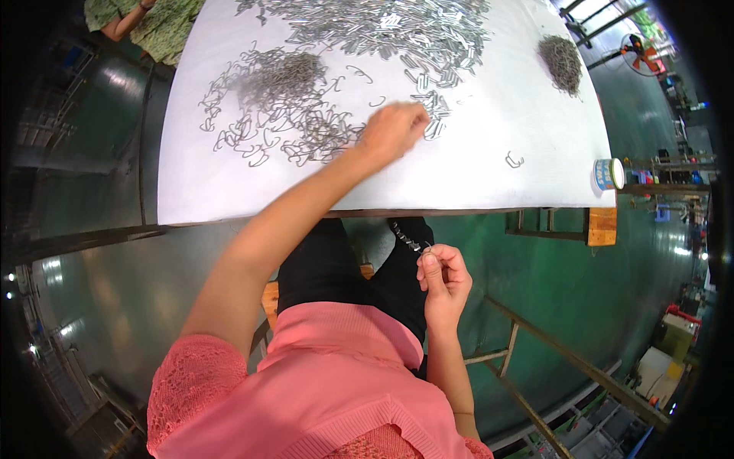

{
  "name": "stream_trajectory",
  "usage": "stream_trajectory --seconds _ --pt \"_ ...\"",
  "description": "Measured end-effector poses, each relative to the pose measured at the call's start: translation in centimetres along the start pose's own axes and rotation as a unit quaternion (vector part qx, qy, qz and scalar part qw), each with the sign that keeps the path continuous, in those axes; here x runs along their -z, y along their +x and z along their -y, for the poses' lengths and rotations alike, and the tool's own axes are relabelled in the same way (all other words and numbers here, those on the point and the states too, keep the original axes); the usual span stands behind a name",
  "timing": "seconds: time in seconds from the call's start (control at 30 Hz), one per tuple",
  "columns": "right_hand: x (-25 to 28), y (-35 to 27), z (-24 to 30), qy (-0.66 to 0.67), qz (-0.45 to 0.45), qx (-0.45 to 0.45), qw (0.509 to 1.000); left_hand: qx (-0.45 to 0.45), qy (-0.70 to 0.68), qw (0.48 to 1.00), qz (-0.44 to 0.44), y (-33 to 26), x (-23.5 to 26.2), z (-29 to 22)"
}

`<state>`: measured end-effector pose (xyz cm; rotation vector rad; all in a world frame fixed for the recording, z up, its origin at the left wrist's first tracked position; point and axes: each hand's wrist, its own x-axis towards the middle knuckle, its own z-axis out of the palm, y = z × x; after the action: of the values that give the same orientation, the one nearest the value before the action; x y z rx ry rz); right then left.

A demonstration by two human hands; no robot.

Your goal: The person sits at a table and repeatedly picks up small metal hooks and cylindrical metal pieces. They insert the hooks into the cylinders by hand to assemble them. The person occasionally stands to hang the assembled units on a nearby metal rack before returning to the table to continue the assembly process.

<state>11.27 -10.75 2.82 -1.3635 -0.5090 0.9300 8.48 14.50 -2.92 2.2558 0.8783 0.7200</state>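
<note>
My left hand (391, 130) reaches out over the white table (489, 180), fingers closed on small metal clips (432, 107) at the edge of a pile; what it grips is blurred. My right hand (443, 279) stays below the table edge above my lap, pinching a short chain of linked metal pieces (409, 239). A heap of bent wire hooks (283, 99) lies to the left of my left hand. A broad spread of flat shiny clips (397, 30) covers the far middle of the table.
A dark tangled wire pile (562, 61) sits at the far right of the table, a single loose hook (514, 160) nearer the front. A tape roll (609, 174) rests on the right edge. Another person in green (153, 23) sits at the far left corner. Green floor surrounds the table.
</note>
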Motion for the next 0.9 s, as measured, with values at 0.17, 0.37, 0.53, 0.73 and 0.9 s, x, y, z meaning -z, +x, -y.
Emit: stream_trajectory --seconds 0.17,0.37,0.53,0.73,0.9 --pt "-0.6 -0.1 -0.4 0.001 0.024 0.009 1.0 0.136 -0.286 0.938 0.141 -9.1 5.9 -7.2" --pt "-2.0 -0.3 -0.7 -0.04 0.06 0.01 0.997 0.207 -0.345 0.906 0.132 -13.3 8.3 -8.6" --pt "-3.2 -0.6 -0.5 -0.059 0.079 0.02 0.995 0.215 -0.362 0.902 0.099 -14.4 9.2 -7.6" --pt "-4.3 -0.6 -1.4 -0.095 0.083 0.04 0.991 0.17 -0.329 0.928 0.034 -16.1 9.7 -7.3" --pt "-5.3 -0.5 -2.6 -0.132 0.083 0.071 0.985 0.092 -0.286 0.953 -0.048 -17.2 8.8 -6.8"
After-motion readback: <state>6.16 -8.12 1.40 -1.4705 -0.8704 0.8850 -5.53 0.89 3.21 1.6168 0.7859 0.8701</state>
